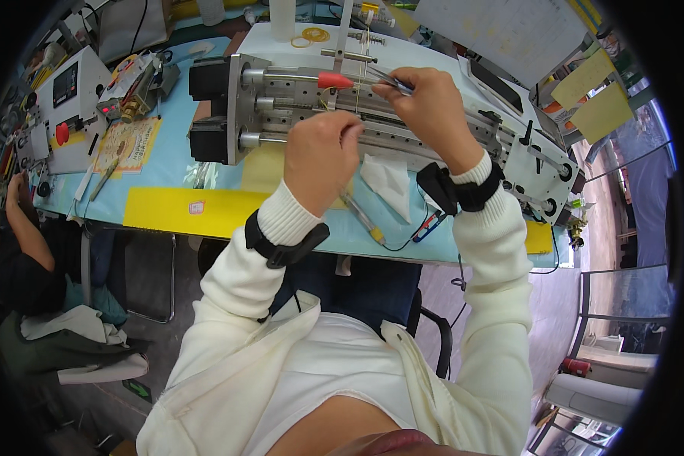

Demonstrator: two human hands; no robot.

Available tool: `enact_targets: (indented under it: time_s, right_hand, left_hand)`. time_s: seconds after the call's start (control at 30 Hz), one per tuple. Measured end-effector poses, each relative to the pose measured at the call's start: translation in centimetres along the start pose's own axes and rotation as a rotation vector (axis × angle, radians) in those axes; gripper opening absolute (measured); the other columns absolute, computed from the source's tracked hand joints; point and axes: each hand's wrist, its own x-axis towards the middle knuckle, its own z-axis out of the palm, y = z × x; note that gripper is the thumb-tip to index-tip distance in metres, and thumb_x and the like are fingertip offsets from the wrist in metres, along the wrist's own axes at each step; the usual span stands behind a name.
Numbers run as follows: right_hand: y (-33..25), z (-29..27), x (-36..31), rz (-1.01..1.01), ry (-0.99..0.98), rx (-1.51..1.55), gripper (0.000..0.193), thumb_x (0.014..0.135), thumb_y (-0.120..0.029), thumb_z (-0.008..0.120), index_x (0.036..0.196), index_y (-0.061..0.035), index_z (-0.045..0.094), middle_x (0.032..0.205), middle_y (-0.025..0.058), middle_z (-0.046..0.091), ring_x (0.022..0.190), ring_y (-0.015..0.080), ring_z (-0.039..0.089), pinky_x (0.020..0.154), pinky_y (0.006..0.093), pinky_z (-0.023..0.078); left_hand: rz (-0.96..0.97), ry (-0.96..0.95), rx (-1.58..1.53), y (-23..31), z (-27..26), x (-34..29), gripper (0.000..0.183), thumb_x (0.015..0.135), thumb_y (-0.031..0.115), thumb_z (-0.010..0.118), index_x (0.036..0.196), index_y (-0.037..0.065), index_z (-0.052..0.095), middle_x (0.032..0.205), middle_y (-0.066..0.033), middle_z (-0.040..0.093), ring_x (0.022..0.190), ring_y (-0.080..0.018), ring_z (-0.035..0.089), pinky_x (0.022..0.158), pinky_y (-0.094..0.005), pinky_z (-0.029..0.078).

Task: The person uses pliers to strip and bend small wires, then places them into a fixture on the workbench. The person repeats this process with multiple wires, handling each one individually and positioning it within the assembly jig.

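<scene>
My right hand grips a pair of metal tweezers, its tips pointing left over the machine's middle. Lower and to the left is my left hand, its fingers curled together against the front of the machine. Whatever those fingers pinch, if anything, is hidden. Between and beyond both hands runs a metal machine with long rods and an end plate. A red cone-tipped piece sits on its back rod, with a thin yellowish strand close to it.
Black motor blocks stick out at the machine's left end. In front lie a white tissue, a yellow-ended pen-like tool and blue-red cutters. A control box stands far left, near another person's arm.
</scene>
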Motion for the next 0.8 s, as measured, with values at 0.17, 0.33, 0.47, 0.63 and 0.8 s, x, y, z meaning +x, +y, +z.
enact_targets:
  time_s: [0.17,0.33,0.47,0.63,0.8]
  right_hand:
    - [0.0,-4.2,-5.4,-0.078,0.156,0.393,0.027,0.084,0.001,0.075,0.11,-0.0016,0.071,0.096,0.0072,0.076,0.075,0.0099,0.065,0.058,0.0238,0.047]
    - [-0.2,-6.5,-10.9,-0.162,0.165,0.419,0.06,0.076,0.014,0.074,0.131,-0.0045,0.059,0.098,0.0095,0.077,0.092,0.0172,0.074,0.076,0.0265,0.056]
    - [1.4,-7.9,-13.4,-0.19,0.266,0.295,0.082,0.062,0.019,0.067,0.138,-0.0089,0.056,0.093,0.0053,0.076,0.078,0.0209,0.074,0.066,0.0272,0.057]
    - [3.1,-9.6,-15.8,-0.161,0.273,0.16,0.088,0.063,0.016,0.071,0.143,-0.0144,0.052,0.093,0.0036,0.075,0.08,0.0217,0.074,0.066,0.0279,0.058]
    - [6.8,-10.6,-18.0,0.048,0.252,0.291,0.085,0.069,0.015,0.072,0.146,-0.0121,0.048,0.094,0.0069,0.074,0.082,0.0182,0.074,0.071,0.0285,0.058]
  left_hand:
    - [-0.305,-0.221,-0.686,2.8,1.4,-2.1,0.011,0.094,0.006,0.068,0.098,-0.002,0.072,0.081,-0.0056,0.072,0.068,-0.0085,0.064,0.061,-0.0222,0.05]
    - [-0.338,-0.247,-0.957,5.2,3.3,-2.6,0.013,0.095,0.004,0.065,0.104,-0.005,0.069,0.083,-0.0059,0.07,0.071,-0.0104,0.066,0.065,-0.0226,0.053]
    - [-0.359,-0.33,-0.925,7.6,5.0,-2.5,0.013,0.098,0.005,0.062,0.105,-0.005,0.067,0.084,-0.0059,0.068,0.074,-0.0106,0.065,0.069,-0.023,0.053]
    - [-0.332,-0.419,-0.841,9.8,7.0,-2.2,0.014,0.099,0.007,0.062,0.105,-0.005,0.067,0.085,-0.0061,0.069,0.076,-0.0108,0.065,0.071,-0.023,0.053]
    - [-0.205,-0.513,-0.773,10.2,8.9,-1.8,0.019,0.099,0.011,0.063,0.105,-0.007,0.068,0.086,-0.0079,0.071,0.077,-0.0119,0.067,0.072,-0.0245,0.054]
